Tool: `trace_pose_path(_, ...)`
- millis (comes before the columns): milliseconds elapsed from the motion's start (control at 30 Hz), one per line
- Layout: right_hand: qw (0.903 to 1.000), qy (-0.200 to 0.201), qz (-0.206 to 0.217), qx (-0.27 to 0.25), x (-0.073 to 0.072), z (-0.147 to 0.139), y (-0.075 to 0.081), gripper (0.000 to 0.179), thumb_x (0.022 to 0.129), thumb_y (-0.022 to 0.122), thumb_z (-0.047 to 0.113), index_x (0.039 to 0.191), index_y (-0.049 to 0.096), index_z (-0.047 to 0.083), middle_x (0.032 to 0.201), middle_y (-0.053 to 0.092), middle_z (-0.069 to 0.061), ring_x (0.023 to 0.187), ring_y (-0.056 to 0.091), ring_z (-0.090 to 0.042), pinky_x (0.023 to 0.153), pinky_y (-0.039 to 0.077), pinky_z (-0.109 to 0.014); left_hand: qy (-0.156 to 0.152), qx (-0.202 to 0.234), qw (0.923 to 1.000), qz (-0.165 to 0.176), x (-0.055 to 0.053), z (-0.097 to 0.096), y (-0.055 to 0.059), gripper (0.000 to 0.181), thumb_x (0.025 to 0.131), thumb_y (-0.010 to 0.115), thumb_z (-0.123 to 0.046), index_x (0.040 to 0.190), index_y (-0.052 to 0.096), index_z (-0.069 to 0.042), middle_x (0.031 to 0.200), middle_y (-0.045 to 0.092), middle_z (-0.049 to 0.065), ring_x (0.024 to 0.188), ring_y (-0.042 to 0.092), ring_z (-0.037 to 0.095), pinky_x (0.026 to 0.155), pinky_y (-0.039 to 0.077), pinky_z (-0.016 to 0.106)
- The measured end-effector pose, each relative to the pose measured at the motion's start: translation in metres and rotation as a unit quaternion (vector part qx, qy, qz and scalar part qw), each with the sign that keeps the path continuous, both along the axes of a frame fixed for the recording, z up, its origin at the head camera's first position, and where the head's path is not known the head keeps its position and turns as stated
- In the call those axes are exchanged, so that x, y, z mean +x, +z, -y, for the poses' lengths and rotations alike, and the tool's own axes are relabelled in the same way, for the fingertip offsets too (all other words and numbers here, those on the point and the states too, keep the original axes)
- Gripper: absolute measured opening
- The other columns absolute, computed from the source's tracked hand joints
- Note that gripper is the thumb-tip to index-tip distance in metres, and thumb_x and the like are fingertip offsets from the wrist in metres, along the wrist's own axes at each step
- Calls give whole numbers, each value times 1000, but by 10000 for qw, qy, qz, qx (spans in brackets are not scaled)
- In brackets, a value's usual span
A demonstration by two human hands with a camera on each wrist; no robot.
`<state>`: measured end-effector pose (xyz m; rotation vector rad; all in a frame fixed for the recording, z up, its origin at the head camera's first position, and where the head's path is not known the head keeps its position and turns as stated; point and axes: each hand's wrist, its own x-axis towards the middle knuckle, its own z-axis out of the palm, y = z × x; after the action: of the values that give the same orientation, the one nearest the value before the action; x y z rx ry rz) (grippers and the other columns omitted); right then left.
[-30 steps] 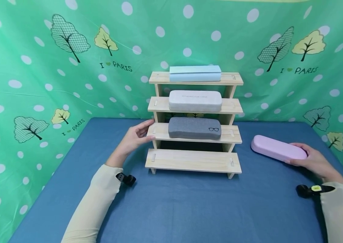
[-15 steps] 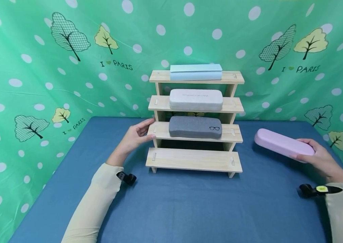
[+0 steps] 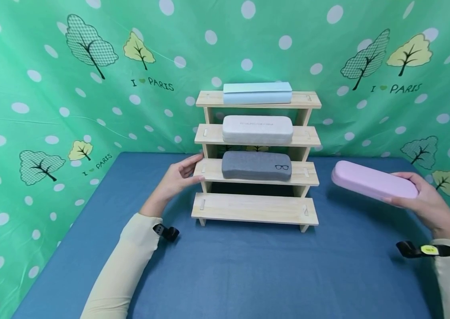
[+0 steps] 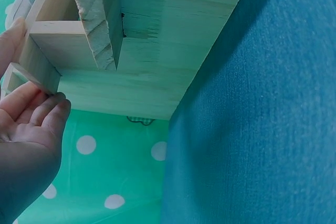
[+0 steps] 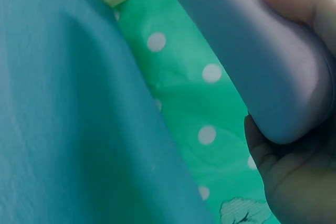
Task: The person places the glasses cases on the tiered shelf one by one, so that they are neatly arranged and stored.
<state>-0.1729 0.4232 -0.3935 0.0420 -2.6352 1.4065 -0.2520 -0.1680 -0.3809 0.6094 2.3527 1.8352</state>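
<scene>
A lilac glasses case is raised off the table, gripped at its right end by my right hand. In the right wrist view my thumb lies along one side of the case and fingers wrap the other. My left hand holds the left end of a stepped wooden display stand, thumb at the front edge of the second step from the bottom. That step bears a grey glasses case with a spectacles mark. Above it are a white case and, on top, a light blue case.
The lowest step of the stand has bare wood showing. Blue cloth covers the table. A green dotted curtain hangs behind and at both sides. Each wrist carries a black camera strap.
My right hand has lifted the lilac glasses case off the table and shifted slightly right. My left hand stays on the stand.
</scene>
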Motion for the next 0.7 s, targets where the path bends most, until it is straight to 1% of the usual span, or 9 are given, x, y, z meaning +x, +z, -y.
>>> trace_pose_path(100,9997,-9,-204,-163,4,11,13,58,78,69,-7,113,47,34,106,44,17,88,41,-3,63,41,-8,-3,-1,10000,-10,0,0,0,66,85,69,-6,143,38,-3,148,36,13,136,35,24,111,28,39)
trace_pose_path(200,9991,1,-372,-211,7,19,23,59,77,68,-10,112,48,33,106,44,16,88,41,-4,63,42,-8,-2,-8,10000,-3,-1,1,-1,66,85,69,-7,143,38,-3,148,36,12,136,35,24,111,28,39)
trace_pose_path(333,9980,110,-540,-325,10,26,35,60,75,67,-14,115,49,28,109,44,13,90,41,-6,64,43,-8,-4,-13,10000,2,-2,1,-2,66,85,70,-7,144,38,-4,148,36,12,136,35,23,111,28,38)
trace_pose_path(533,9962,200,-760,-363,15,40,49,65,72,67,-19,119,50,24,113,45,12,92,42,-9,64,44,-8,4,-30,10000,-13,-2,1,-3,66,86,69,-8,144,38,-3,148,36,12,136,35,25,111,28,39)
trace_pose_path(600,9947,300,-796,-577,18,46,54,65,72,66,-21,120,51,21,114,46,10,93,42,-10,64,45,-9,19,-47,10000,1,-2,1,-2,66,85,70,-9,144,38,-4,148,36,11,136,35,24,111,28,39)
trace_pose_path(633,9929,396,-817,-767,19,48,56,65,71,65,-21,120,52,19,114,47,8,93,43,-10,65,45,-9,29,-52,10000,5,-1,1,-2,67,85,70,-9,144,38,-4,148,37,11,136,36,24,111,28,38)
trace_pose_path(700,9921,424,-852,-817,23,56,61,65,70,66,-22,121,52,16,115,47,6,94,43,-11,65,44,-10,28,-70,10000,-2,-1,1,-2,67,85,70,-10,144,38,-4,148,37,11,136,36,24,110,29,38)
